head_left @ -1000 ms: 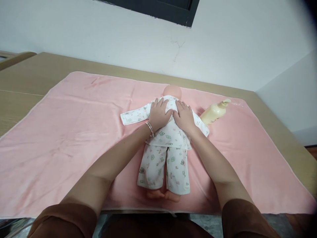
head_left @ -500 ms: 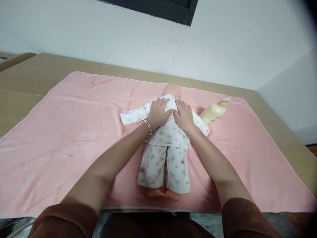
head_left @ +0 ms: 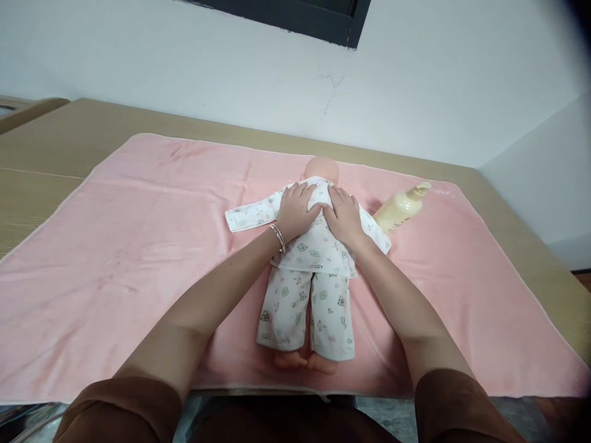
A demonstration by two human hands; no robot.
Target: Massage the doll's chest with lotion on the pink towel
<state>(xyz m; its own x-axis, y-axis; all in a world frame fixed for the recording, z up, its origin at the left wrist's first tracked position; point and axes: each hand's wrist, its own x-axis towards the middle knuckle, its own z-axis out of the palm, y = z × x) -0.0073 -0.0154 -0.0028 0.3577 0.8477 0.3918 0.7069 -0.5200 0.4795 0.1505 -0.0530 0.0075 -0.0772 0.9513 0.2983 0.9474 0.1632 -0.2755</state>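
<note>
A baby doll (head_left: 309,289) in white printed pyjamas lies face down on a pink towel (head_left: 138,246), head away from me and bare feet toward me. My left hand (head_left: 295,212) lies flat on the left side of its upper back, fingers stretched out; a thin bracelet sits on that wrist. My right hand (head_left: 342,215) lies flat on the right side of the back, fingers spread, thumb beside the left thumb. Neither hand holds anything. The doll's left sleeve sticks out sideways; its head (head_left: 321,168) shows just beyond my fingertips.
A cream pump bottle (head_left: 401,209) lies on its side on the towel to the right of the doll's shoulder. The towel covers a wooden table (head_left: 55,135) standing against a white wall. The table's near edge is just past the doll's feet.
</note>
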